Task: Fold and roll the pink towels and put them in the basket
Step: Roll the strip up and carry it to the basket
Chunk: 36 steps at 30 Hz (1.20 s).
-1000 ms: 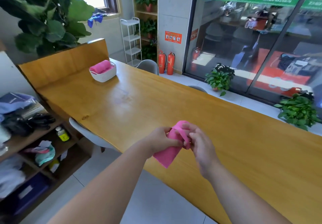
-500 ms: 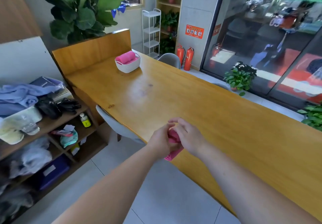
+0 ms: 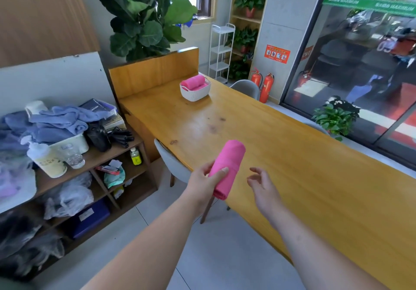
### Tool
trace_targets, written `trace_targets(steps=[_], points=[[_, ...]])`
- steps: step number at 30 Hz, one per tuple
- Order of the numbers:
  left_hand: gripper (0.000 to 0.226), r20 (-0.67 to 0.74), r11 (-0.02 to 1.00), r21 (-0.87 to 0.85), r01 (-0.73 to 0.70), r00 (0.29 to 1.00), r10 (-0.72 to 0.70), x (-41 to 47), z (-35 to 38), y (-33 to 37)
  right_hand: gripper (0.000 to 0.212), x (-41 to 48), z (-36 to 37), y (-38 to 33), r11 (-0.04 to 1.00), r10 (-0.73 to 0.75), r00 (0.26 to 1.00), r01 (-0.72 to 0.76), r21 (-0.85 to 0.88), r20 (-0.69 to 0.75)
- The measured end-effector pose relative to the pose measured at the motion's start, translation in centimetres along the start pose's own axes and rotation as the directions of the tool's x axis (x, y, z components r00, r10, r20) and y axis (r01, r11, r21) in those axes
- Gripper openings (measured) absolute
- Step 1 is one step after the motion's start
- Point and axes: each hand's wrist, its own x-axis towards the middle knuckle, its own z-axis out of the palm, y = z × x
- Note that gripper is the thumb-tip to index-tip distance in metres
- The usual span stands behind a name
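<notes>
Left hand (image 3: 203,182) grips the rolled pink cloth towel (image 3: 229,161) around its lower half, thumb across the front; the roll is held in the air, tilted, above the near edge of the long yellow wooden surface (image 3: 281,154). Right hand (image 3: 262,185) holds nothing, fingers loosely spread, just beside the roll. The white plastic slatted basket (image 3: 195,96) stands at the far end of the surface, well apart from the hands, with rolled pink towels (image 3: 193,82) already lying in it. Assessment: the roll appears complete and the step in hand is delivery to the basket. Recommended: keep the thumb on the loose outer flap so the roll does not open, carry it low along the surface, and lay it beside the rolls present, flap downward. Clearances: the stretch of surface between hands and basket carries nothing visible. A grey chair (image 3: 168,161) is tucked under the near edge, and an upright wooden end panel (image 3: 155,73) rises close behind the basket, limiting overshoot.
</notes>
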Motion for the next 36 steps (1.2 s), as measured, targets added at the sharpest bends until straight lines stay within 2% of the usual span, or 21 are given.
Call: trace_targets(steps=[2,5,8,12,16,24,26,31,33,36], points=[[0.063,-0.038,1.0,0.012,-0.012,0.999,0.013,0.1,-0.8,0.2,0.041,0.0,1.6,0.0,0.999,-0.022,0.998,0.019,0.048,0.056],[0.074,-0.102,0.998,0.054,-0.034,0.994,0.039,0.6,-2.1,0.6,0.068,0.2,4.2,-1.4,0.987,-0.089,0.973,0.058,0.148,0.212],[0.072,-0.169,0.997,0.068,-0.032,0.985,0.043,1.0,-3.3,0.8,0.081,1.1,6.6,-3.3,0.982,-0.131,0.944,0.082,0.171,0.302],[0.068,-0.243,0.988,0.157,-0.005,0.969,0.044,2.5,-5.3,1.2,0.084,3.0,8.9,-4.0,0.97,-0.162,0.924,0.084,0.229,0.348],[0.055,-0.24,0.964,0.266,0.003,0.969,0.063,5.7,-7.9,1.9,0.082,6.3,11.3,-3.9,0.966,-0.178,0.905,0.086,0.244,0.386],[0.071,-0.243,0.93,0.366,0.036,0.968,0.058,15.9,-13.6,5.2,0.084,16.2,16.5,-6.3,0.969,-0.224,0.872,0.154,0.192,0.434],[0.077,-0.244,0.909,0.414,0.045,0.968,0.063,18.7,-14.6,6.3,0.084,19.0,17.5,-7.0,0.968,-0.211,0.872,0.124,0.218,0.442],[0.061,-0.201,0.827,0.562,0.031,0.974,0.1,25.3,-16.2,9.4,0.085,25.9,19.8,-9.1,0.953,-0.151,0.865,0.0,0.302,0.479],[0.061,-0.171,0.79,0.613,0.003,0.977,0.13,27.4,-16.8,10.4,0.089,28.3,20.5,-9.9,0.946,-0.129,0.858,-0.043,0.32,0.497],[0.064,-0.1,0.786,0.617,-0.025,0.989,0.11,30.0,-17.8,11.7,0.09,31.3,21.2,-10.6,0.923,-0.096,0.868,-0.106,0.371,0.487]])
